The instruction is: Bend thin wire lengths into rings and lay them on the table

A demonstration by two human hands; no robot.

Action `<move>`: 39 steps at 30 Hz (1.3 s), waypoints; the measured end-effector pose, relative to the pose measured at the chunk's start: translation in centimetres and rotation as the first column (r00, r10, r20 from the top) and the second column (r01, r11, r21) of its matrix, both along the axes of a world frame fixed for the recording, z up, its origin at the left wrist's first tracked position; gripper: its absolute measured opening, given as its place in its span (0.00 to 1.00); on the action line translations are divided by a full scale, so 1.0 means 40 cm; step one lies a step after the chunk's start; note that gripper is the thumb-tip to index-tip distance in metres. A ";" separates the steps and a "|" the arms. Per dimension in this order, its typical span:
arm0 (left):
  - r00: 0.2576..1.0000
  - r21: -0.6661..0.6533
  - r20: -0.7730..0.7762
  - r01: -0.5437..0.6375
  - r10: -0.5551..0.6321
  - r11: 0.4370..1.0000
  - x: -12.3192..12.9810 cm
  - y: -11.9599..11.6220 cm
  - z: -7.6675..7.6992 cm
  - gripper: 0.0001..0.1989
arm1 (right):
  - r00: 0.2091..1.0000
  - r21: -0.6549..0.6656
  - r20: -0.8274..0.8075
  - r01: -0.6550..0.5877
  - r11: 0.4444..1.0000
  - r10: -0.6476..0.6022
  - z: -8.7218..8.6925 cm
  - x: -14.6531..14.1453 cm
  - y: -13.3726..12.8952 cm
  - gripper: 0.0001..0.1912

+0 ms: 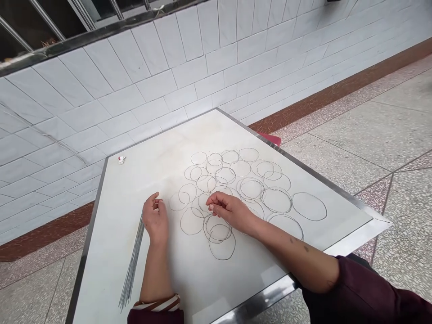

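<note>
Many thin wire rings [309,206] lie on the white tabletop, several of them overlapping. My right hand [227,208] is over the middle of the rings, its thumb and fingertips drawn together in a pinch. A ring shows right beside those fingertips, but I cannot tell whether they grip it. To the left, my left hand [155,219] is raised with loosely curled fingers and a gap between thumb and fingers; nothing shows in it. Just beside and below it lies a bundle of straight wires [132,265], its upper end partly hidden by the hand.
The white table [141,166] has a metal edge and touches a white tiled wall [189,72]. A small white and red object [122,159] sits at its far left corner. Something red [272,138] shows beyond the right edge. Barred windows [50,27] are above; speckled floor [357,130] lies to the right.
</note>
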State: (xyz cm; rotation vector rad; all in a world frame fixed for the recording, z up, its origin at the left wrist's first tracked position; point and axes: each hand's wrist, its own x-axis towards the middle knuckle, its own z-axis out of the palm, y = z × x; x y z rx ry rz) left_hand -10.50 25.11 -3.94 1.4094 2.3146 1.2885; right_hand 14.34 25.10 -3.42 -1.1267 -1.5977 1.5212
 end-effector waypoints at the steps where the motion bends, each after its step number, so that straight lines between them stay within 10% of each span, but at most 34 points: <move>1: 1.000 0.018 0.006 -0.020 0.020 1.000 -0.004 -0.018 0.008 0.19 | 0.999 0.029 0.032 0.013 0.999 -0.014 0.001 0.002 -0.004 0.07; 8: 0.987 -0.035 -0.065 -0.152 0.149 0.988 -0.066 -0.262 0.035 0.13 | 0.965 0.292 0.211 -0.213 0.933 0.154 0.022 0.016 -0.172 0.07; 14: 0.949 -0.122 -0.232 -0.244 0.212 0.962 -0.108 -0.428 -0.018 0.13 | 0.925 0.377 0.278 -0.352 0.857 0.258 -0.072 0.010 -0.341 0.08; 23: 0.898 -0.115 -0.406 -0.234 0.169 0.965 -0.138 -0.454 -0.083 0.16 | 0.977 0.480 0.178 -0.192 0.856 0.119 -0.148 0.010 -0.342 0.07; 39: 0.816 -0.143 -0.552 -0.297 0.173 0.944 -0.141 -0.448 -0.063 0.20 | 0.978 0.591 0.190 -0.183 0.785 0.084 -0.178 0.003 -0.348 0.08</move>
